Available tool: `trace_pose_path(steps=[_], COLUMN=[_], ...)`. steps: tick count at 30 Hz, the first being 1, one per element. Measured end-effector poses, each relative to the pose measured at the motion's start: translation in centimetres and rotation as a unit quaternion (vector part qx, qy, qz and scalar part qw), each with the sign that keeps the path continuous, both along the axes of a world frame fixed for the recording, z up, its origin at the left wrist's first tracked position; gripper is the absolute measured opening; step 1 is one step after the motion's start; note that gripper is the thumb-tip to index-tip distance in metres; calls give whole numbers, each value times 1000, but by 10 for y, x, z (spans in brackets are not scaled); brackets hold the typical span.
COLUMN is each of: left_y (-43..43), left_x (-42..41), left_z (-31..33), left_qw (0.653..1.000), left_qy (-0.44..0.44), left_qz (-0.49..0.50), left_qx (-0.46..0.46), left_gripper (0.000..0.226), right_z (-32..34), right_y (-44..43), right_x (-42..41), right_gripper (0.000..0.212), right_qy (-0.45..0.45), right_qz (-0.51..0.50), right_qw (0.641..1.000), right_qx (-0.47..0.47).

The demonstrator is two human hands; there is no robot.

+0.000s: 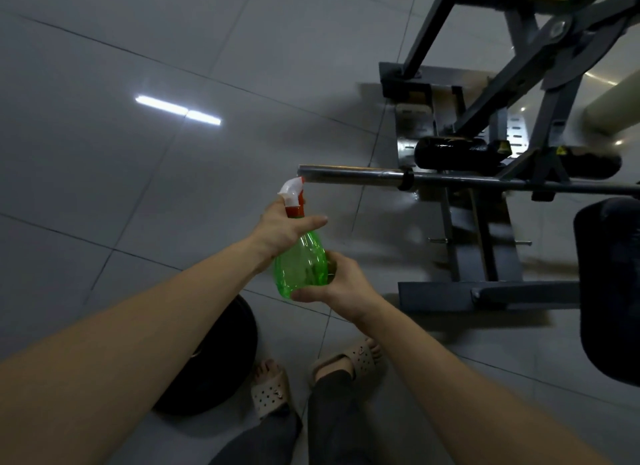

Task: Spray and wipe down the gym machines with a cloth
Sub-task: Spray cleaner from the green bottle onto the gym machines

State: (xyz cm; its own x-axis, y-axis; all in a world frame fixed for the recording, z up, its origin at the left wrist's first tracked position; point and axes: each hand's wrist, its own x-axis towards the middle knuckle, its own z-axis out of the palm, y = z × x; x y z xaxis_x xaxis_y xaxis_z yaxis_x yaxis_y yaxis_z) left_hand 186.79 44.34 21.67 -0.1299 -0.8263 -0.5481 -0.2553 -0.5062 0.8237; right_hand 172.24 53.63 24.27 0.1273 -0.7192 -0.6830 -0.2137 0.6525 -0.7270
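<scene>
Spraying step in hand: left hand (280, 230) grasps the neck of the green translucent plastic spray bottle (301, 267); right hand (341, 284) clasps its base. Its white nozzle (294, 184) sits just beside the end of the grey steel machine bar (349, 174). Judged next: squeeze the trigger, then wipe; no cloth visible.

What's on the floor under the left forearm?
A black weight plate lies flat on the tiled floor, left of the sandals. The left forearm covers its left side, so that part cannot be seen. The left hand grips the spray bottle.
</scene>
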Motion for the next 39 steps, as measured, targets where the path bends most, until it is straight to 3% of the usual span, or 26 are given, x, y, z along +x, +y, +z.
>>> trace_pose_path(steps=[4, 9, 12, 17, 20, 24, 30, 39], left_y=[-4, -25, -44, -86, -116, -164, -233, -308], left_x=[7, 14, 14, -2, -19, -52, -101, -129], left_z=[33, 123, 181, 270, 310, 348, 398, 455], left_qw=[999, 997, 993, 982, 980, 973, 964, 951], left_qy=[9, 71, 90, 102, 84, 61, 54, 54], left_qz=[5, -27, -76, -144, -160, -197, -222, -241], left_qx=[-32, -10, -26, -67, -87, -99, -135, -187], left_gripper=[91, 61, 72, 61, 82, 92, 76, 74], right_z=[25, 97, 146, 215, 249, 278, 320, 363], right_y=[-5, -27, -46, -84, -110, -151, -218, -299], right_x=[7, 5, -2, -23, -41, -68, -111, -138], right_gripper=[71, 70, 75, 68, 70, 70, 72, 79], right_qy=[7, 3, -3, -3, -12, -9, -14, -29], right_qz=[-2, -21, -32, -42, -63, -85, -114, -137], right_qw=[1000, 997, 994, 988, 982, 976, 968, 955], right_qx=[-24, -72, -104, -151, -176, -200, -225, -261])
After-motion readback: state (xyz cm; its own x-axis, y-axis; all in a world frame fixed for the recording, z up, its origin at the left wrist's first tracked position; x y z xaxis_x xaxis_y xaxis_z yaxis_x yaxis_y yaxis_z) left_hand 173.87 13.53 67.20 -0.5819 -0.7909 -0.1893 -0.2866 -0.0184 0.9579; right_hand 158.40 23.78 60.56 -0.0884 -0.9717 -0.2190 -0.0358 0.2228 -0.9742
